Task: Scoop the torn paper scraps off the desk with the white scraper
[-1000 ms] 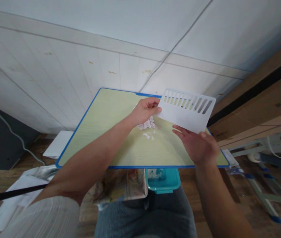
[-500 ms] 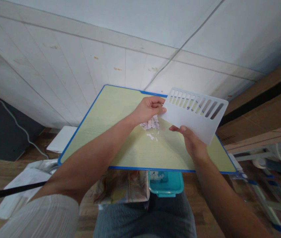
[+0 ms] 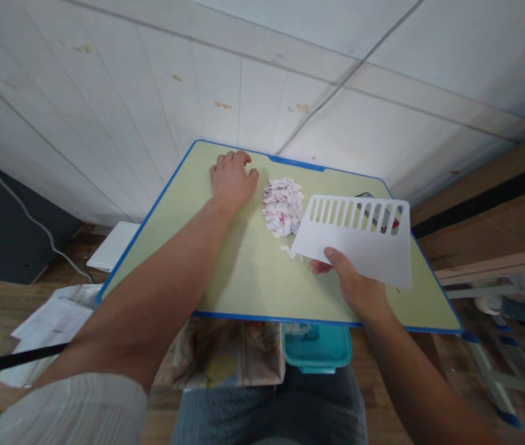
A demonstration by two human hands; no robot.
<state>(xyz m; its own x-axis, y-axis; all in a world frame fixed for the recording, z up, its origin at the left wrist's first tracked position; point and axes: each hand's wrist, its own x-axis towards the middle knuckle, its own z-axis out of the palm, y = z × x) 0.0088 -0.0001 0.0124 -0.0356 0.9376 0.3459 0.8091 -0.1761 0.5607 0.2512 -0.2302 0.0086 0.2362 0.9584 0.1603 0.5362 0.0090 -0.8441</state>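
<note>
My left hand (image 3: 233, 184): free, loosely curled beside paper scraps (image 3: 283, 209)
My right hand (image 3: 357, 285): grasping a white slotted board (image 3: 364, 246)

A white slotted panel (image 3: 359, 250) is held just beside heaped, pink-marked paper scraps (image 3: 282, 207).

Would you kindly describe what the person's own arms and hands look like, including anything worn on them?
The left hand and right hand are bare, with no gloves, rings or watch visible. On the left arm, a pale, finely ribbed sleeve ends near the elbow. The right forearm shows no sleeve as far as the view reaches.
</note>
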